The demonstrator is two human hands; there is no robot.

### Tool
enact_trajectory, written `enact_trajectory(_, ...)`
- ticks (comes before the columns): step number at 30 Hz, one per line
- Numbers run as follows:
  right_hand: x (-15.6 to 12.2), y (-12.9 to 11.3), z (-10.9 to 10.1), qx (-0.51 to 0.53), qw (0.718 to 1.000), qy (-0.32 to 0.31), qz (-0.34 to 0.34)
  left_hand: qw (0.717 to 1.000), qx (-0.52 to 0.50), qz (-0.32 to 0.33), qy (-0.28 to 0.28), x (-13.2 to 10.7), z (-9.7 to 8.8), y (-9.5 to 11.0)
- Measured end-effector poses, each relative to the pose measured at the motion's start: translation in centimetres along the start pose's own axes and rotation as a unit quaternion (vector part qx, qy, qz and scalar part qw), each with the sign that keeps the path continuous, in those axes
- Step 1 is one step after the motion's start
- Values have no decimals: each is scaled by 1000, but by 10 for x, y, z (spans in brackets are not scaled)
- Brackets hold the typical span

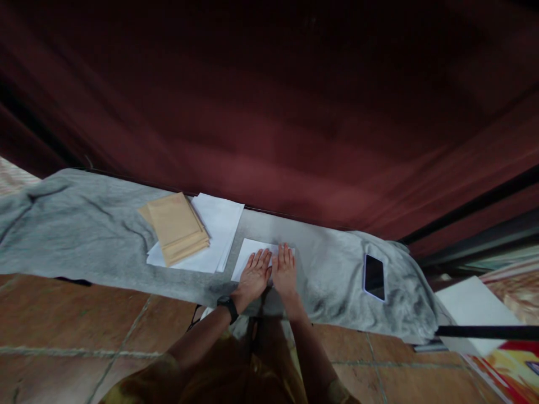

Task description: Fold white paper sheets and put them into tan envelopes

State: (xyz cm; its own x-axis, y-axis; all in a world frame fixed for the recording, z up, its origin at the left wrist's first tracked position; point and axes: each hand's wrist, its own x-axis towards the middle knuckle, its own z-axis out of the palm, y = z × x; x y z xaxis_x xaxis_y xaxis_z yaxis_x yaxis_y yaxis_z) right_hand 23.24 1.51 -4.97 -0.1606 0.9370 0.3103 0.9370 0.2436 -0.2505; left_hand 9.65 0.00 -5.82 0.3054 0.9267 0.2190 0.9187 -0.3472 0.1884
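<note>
A small white sheet of paper (248,251) lies on the grey cloth in front of me, partly covered by both hands. My left hand (254,274), with a dark watch on its wrist, rests flat on the paper with fingers stretched out. Beside it my right hand (285,270) lies flat over the paper's right part, fingers extended, the thumbs close together. Neither hand grips anything. To the left, a stack of brown envelopes (174,224) sits on top of larger white sheets (221,224).
Grey cloth (105,241) covers the narrow table. A phone (374,277) with a dark screen lies at the right. Dark red fabric (269,140) hangs behind the table's far edge. A white panel (478,308) and a dark bar (484,332) are at the far right, above the tiled floor (105,320).
</note>
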Motion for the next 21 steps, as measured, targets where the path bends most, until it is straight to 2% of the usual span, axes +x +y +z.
enact_trajectory(2,3,-13,4,21,999,-40,-23,1000,4,-1,-8,0,0,-4)
enact_trajectory(6,4,-21,12,18,998,-59,5,1000,14,-17,5,-1,-4,-15)
enact_trajectory(12,-1,-3,12,-6,1000,-20,12,996,18,-83,28,-1,-12,-30)
enact_trajectory(21,-13,29,7,-57,997,33,33,992,5,-123,36,-2,-7,-36)
